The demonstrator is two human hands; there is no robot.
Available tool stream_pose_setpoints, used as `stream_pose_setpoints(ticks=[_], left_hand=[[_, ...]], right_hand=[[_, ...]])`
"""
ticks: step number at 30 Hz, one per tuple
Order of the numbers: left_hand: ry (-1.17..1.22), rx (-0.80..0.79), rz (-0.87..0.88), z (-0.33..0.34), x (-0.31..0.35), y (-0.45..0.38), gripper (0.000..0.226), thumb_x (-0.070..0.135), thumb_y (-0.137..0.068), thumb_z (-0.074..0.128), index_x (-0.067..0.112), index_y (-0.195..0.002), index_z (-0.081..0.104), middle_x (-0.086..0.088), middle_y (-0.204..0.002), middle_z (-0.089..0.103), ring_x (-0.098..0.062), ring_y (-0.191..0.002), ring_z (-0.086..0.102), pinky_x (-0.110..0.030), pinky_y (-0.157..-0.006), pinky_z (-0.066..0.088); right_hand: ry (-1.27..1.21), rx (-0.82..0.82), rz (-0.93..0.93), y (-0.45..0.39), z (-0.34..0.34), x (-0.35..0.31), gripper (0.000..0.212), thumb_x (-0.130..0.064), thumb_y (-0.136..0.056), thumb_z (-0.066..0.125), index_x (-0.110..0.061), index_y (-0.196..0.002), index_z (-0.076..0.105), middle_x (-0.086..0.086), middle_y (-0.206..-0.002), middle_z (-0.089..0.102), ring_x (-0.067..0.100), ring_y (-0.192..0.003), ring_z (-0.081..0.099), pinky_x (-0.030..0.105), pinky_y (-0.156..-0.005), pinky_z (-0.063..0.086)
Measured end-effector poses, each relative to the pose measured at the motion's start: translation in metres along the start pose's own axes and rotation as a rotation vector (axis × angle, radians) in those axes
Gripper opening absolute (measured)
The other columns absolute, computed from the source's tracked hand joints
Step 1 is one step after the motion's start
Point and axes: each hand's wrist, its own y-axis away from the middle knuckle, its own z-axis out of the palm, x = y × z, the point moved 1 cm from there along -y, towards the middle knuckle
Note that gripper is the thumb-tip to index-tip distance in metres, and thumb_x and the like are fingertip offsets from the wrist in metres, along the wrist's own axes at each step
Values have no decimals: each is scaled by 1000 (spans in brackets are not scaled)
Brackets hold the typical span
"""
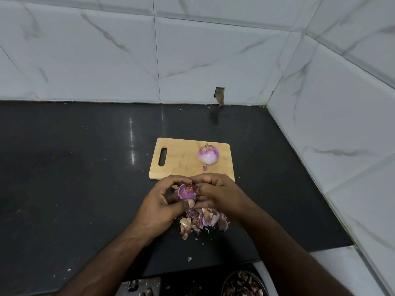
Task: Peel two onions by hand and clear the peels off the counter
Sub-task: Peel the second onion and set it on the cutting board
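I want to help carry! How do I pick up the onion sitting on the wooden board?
Come down from above and cup your fingers round the wide middle of the peeled onion. It sits alone on the cutting board, with nothing close beside it. Its skinless sides probably feel slippery, so wrap it rather than pinching the small dry tuft on top.

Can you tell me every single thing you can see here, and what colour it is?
peeled onion: one, white and purple, on the board.
cutting board: one, light wood, on the counter.
held onion: one, purple, between both hands.
peels: one pile, brown and purple, on the counter under the hands.
counter: one, black.
bowl: one, dark, bottom edge, holding scraps.
wall tiles: white, marbled.
left hand: holds the onion.
right hand: grips the onion too.
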Motion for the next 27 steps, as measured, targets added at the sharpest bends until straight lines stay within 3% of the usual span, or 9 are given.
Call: stream_pose_setpoints(ticks=[5, 9, 14, 17, 21, 27], left_hand=[[-178, -11, 20, -4, 2, -3, 45, 0, -73, 83, 34, -100, 71, 5, -109, 70, -18, -101, 69, -37, -83, 61], [-294, 6, 51, -4, 0, -5, 41, 19, -66, 86, 39, -100, 71, 5, -112, 70, -16, -103, 69, -43, -91, 58], [-360, 5, 63, -4, 1, -5, 46, 10, -71, 86, 44, -98, 71, 9, -111, 69, -14, -103, 68, -43, -90, 58], [-367, 10, 74, -3, 3, -4, 43, 14, -70, 85, 43, -97, 71, 12, -109, 69, -13, -102, 68, -45, -90, 58], [-359, 22, 101, 0, 7, -2, 36, 25, -66, 81, 43, -95, 72, 14, -107, 68, -13, -102, 69, -44, -91, 58], [-312, 63, 137, 3, 5, -1, 34, 24, -63, 80, 40, -92, 73, 10, -106, 68, -20, -101, 70, -46, -89, 58]], right_hand=[[-61, -41, -37, 2, -3, 1, 31, 9, -89, 61, -2, -116, 70, 18, -109, 73, 35, -104, 70, 39, -87, 60], [-57, 38, -31, -1, -2, 7, 28, 11, -82, 67, 0, -107, 71, 20, -103, 73, 39, -97, 71, 52, -83, 60], [-76, 34, 2, -1, -3, 5, 29, 9, -82, 68, 1, -110, 69, 22, -105, 72, 41, -96, 71, 43, -78, 62], [-29, 53, -6, -2, -2, 4, 31, 12, -78, 68, 0, -106, 70, 21, -102, 72, 43, -93, 71, 48, -78, 62], [-9, 61, 5, -3, -3, 4, 35, 14, -75, 67, 0, -107, 68, 21, -106, 70, 40, -92, 72, 44, -75, 63], [61, 138, -31, -4, 5, 3, 39, -13, -62, 78, -10, -101, 72, 11, -96, 74, 30, -91, 73, 46, -77, 63]])
